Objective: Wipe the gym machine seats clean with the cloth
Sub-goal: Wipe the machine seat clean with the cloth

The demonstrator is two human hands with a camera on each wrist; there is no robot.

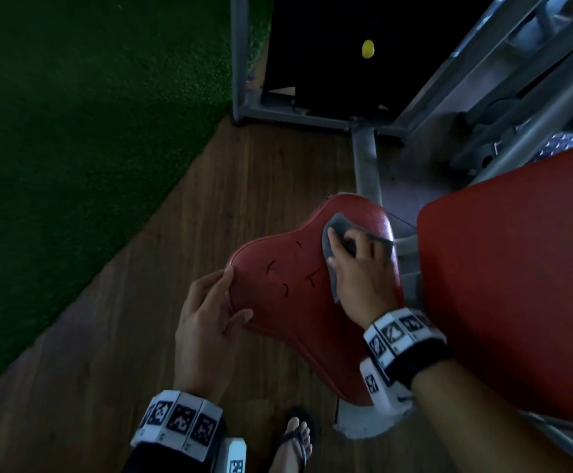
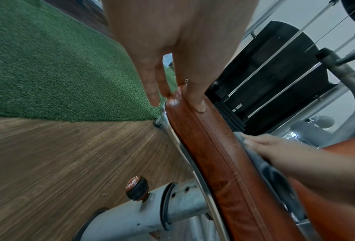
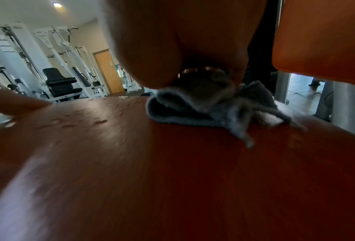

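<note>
Seat: a red padded gym machine seat (image 1: 288, 295), cracked in a few spots on top, is sitting on a grey metal frame above the wood-look floor (image 1: 114, 353), just left of a larger red back pad (image 1: 517, 285)
Cloth: a grey cloth (image 1: 338, 227) is lying bunched on the far, narrow end of the seat, spreading out from under the right hand and touching the upholstery
Right hand: the right hand (image 1: 356, 268) is pressing down on the cloth, its fingers curling into the fabric and gripping it against the seat
Left hand: the left hand (image 1: 206, 315) is bracing the seat's near left edge, the thumb lying on top and the fingers (image 2: 151, 84) reaching nearly straight down along the side, clasping nothing
Seat surface: small droplets are glinting on the red top in the right wrist view
Surroundings: green artificial turf (image 1: 83, 114) is bordering the floor to the left; a black adjustment knob (image 2: 136, 188) is sticking out of the grey post under the seat; a foot in a black flip-flop (image 1: 295, 442) is standing beside the post
</note>
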